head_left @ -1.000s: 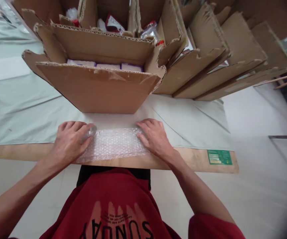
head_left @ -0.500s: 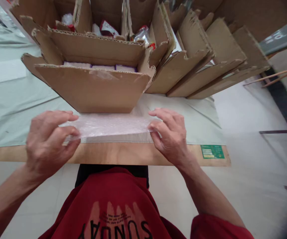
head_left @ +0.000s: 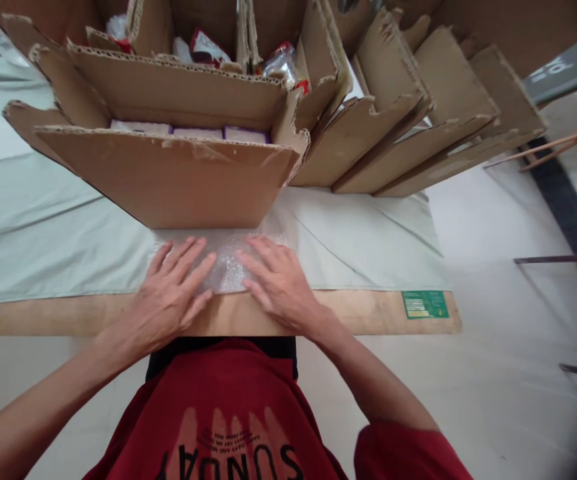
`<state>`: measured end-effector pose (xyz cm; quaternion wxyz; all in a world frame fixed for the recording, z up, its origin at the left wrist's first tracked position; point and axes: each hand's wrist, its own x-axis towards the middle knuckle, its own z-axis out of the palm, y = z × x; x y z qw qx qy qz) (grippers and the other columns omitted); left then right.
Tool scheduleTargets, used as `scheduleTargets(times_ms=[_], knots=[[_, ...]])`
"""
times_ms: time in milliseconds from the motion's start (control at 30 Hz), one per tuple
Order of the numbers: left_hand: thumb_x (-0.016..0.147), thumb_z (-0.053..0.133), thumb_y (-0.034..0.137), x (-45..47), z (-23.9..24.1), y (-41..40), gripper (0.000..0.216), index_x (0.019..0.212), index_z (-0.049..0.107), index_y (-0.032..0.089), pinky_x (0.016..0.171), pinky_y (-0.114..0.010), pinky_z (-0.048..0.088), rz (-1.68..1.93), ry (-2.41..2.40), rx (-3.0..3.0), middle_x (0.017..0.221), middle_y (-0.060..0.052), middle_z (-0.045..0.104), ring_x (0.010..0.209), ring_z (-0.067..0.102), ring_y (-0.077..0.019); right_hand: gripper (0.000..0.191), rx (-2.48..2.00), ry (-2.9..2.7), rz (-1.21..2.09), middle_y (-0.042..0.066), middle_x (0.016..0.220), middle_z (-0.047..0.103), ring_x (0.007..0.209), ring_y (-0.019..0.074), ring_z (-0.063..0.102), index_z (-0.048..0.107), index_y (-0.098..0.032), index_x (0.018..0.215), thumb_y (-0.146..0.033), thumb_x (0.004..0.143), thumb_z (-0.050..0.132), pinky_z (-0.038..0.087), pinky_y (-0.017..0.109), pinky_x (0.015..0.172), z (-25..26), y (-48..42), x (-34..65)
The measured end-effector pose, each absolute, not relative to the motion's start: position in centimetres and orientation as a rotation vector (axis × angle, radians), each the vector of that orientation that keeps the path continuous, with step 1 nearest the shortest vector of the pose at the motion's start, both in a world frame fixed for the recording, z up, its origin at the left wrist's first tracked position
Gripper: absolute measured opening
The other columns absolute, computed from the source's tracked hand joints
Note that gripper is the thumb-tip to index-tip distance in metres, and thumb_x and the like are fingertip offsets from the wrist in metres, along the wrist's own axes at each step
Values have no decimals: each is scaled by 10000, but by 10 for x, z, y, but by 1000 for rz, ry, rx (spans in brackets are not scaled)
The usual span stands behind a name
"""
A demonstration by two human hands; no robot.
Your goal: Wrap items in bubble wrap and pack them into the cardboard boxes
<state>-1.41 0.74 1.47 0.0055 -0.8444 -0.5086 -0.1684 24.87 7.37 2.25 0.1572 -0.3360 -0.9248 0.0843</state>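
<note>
A sheet of bubble wrap (head_left: 227,267) lies on the pale cloth near the table's front edge, just in front of a large open cardboard box (head_left: 168,180). My left hand (head_left: 171,297) lies flat on the wrap's left part, fingers stretched out. My right hand (head_left: 276,283) presses flat on its right part, fingers spread. Most of the wrap is hidden under both hands. The box holds several white and purple packs (head_left: 193,131).
More torn cardboard boxes and flaps (head_left: 408,113) stand behind and to the right, some with red and white packets (head_left: 203,47). The pale green cloth (head_left: 53,227) covers the wooden table (head_left: 358,310), which bears a green label (head_left: 424,305). Floor lies at the right.
Half a second ago both hands held the bubble wrap lifted by its ends. Now the wrap lies on the table and both hands have come together, pressing flat on it.
</note>
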Motion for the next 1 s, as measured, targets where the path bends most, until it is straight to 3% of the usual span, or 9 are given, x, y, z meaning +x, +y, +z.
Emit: scheduleTargets(times_ms=[100, 233, 400, 467, 600, 800, 1000], knots=[[1066, 502, 395, -7, -7, 10, 555, 1552, 477, 128, 1287, -676, 223, -350, -1572, -2705, 1647, -253, 464, 1551, 429, -417, 534, -829, -2774, 292, 162, 1640, 521, 1524, 326, 468, 532, -178, 1546, -445, 1084, 535, 423, 517, 1198, 2, 73, 231], [1072, 481, 437, -14, -16, 6, 580, 1561, 486, 127, 1298, -664, 187, -251, -1563, -2751, 1678, -231, 430, 1579, 378, -418, 517, -904, -2805, 299, 147, 1655, 509, 1557, 318, 437, 545, -180, 1542, -422, 1086, 527, 367, 535, 1246, -13, 65, 269], [1074, 480, 440, -16, -15, 8, 570, 1556, 502, 136, 1315, -649, 154, -312, -1571, -2764, 1688, -221, 419, 1590, 363, -403, 376, -1147, -2680, 252, 148, 1507, 660, 1437, 316, 576, 659, -179, 1401, -293, 1068, 525, 451, 529, 1136, 2, 63, 328], [1069, 496, 435, -15, -15, 8, 568, 1550, 507, 134, 1309, -658, 171, -341, -1560, -2763, 1674, -234, 436, 1582, 375, -413, 333, -1139, -2640, 216, 139, 1435, 710, 1365, 313, 629, 699, -182, 1323, -199, 1023, 555, 485, 505, 1083, 10, 66, 333], [1034, 572, 402, -17, -7, 1, 554, 1508, 532, 117, 1277, -661, 270, -497, -1572, -2668, 1614, -263, 498, 1553, 416, -436, 477, -1007, -2755, 190, 171, 1505, 653, 1346, 333, 634, 697, -166, 1328, -15, 898, 556, 518, 500, 1011, 19, 74, 324], [952, 691, 236, -31, 6, -22, 360, 1304, 649, 172, 1241, -670, 352, -599, -1617, -2548, 1389, -207, 692, 1423, 573, -412, 277, -828, -2708, 114, 157, 1366, 746, 1291, 298, 674, 748, -166, 1153, -58, 1000, 545, 522, 476, 999, 11, 80, 312], [951, 633, 136, -27, 4, -21, 320, 1263, 666, 196, 1208, -663, 400, -624, -1613, -2535, 1301, -152, 752, 1294, 676, -365, 232, -810, -2513, 265, 116, 1306, 768, 1190, 257, 702, 733, -210, 1111, -106, 1011, 551, 519, 447, 972, 20, 65, 314]])
